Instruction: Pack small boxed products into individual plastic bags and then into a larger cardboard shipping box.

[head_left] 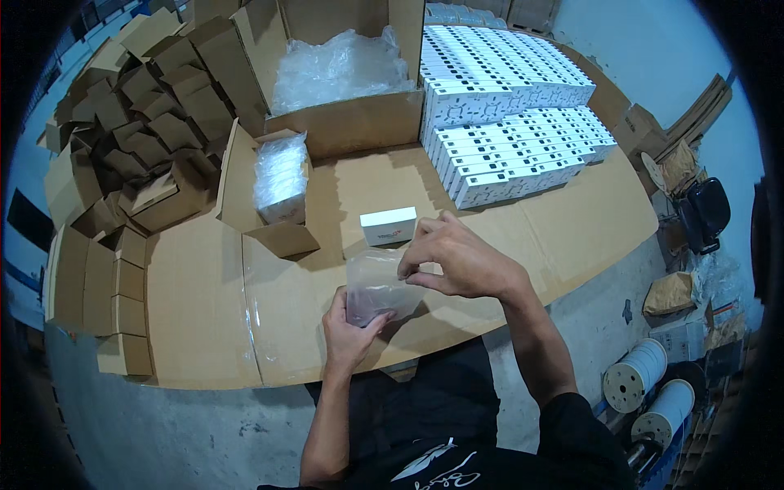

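A clear plastic bag point(371, 282) is held above the near edge of the cardboard-covered table. My left hand point(349, 336) grips its lower left part, the thumb lying over the front. On the bag's right side, the fingers of my right hand point(464, 260) are pinched at its edge. Just beyond the bag a small white box point(389, 228) stands on the cardboard. Left of that box is an open brown carton point(290, 241), holding a row of plastic-wrapped packs point(280, 175).
At the back, a large carton point(351, 126) holds loose clear plastic bags point(339, 69). White boxes point(490, 106) are stacked in rows at the back right. Empty brown cartons point(151, 106) pile up along the left. Cable spools point(637, 376) stand on the floor at right.
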### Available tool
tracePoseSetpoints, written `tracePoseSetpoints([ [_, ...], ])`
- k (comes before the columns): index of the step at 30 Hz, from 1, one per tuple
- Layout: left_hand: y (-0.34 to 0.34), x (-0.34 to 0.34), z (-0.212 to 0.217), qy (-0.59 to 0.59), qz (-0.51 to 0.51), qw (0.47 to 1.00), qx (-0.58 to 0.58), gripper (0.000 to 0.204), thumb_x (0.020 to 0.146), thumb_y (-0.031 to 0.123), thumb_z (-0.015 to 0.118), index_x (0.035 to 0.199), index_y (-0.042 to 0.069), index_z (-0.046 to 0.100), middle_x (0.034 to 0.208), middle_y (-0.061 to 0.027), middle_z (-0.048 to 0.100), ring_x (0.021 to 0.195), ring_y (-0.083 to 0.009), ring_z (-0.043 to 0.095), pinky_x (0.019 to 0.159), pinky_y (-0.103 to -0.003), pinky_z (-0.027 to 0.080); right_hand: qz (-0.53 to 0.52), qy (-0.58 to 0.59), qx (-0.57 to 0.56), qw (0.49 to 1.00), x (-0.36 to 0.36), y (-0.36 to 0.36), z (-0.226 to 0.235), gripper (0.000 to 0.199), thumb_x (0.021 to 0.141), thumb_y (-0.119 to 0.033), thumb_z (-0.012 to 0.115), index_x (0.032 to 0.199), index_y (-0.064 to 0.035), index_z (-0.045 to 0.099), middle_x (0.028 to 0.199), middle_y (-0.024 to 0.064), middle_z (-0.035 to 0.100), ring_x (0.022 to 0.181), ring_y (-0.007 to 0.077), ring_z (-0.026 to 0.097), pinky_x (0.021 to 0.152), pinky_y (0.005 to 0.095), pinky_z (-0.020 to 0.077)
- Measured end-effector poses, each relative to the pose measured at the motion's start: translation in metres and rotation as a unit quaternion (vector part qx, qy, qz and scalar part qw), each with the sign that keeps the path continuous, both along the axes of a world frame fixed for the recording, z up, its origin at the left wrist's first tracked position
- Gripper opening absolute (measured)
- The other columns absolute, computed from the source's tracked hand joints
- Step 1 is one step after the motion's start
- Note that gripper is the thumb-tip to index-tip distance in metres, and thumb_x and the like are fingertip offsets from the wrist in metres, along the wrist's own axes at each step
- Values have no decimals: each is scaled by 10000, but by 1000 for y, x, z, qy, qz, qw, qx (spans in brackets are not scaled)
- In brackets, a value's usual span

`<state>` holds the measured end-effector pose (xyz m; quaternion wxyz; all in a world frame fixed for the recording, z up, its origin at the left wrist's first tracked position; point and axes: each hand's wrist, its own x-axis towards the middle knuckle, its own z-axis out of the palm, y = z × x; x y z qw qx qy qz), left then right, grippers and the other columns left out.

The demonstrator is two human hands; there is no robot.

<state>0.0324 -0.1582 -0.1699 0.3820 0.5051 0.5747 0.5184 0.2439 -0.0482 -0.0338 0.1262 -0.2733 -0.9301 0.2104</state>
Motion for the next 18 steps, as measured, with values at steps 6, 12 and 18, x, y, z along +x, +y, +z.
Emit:
tracePoseSetpoints([
  [6,0,-3,0,-20,11,1000,18,503,740,115,903,1123,8,596,1013,-86,696,949,-157,662,834,-311,544,-87,239,-66,965,10,20,-15,216,901,-97,703,1114,-65,720,1095,43,721,1054,194,617,926,368,498],
  [12,9,-5,6,-55,-8,998,9,568,741,107,910,1178,0,563,1059,-87,675,971,-166,657,860,-312,543,-180,326,-52,927,7,38,-82,438,856,-10,651,1290,-67,646,1246,102,652,1023,211,620,772,328,538],
  [18,22,-14,-2,-50,-13,999,12,609,733,106,915,1202,-1,543,1093,-86,662,1007,-165,648,910,-314,524,-223,345,-173,895,-5,36,-104,481,823,39,740,1272,-125,682,962,15,645,768,97,551,668,236,476],
])
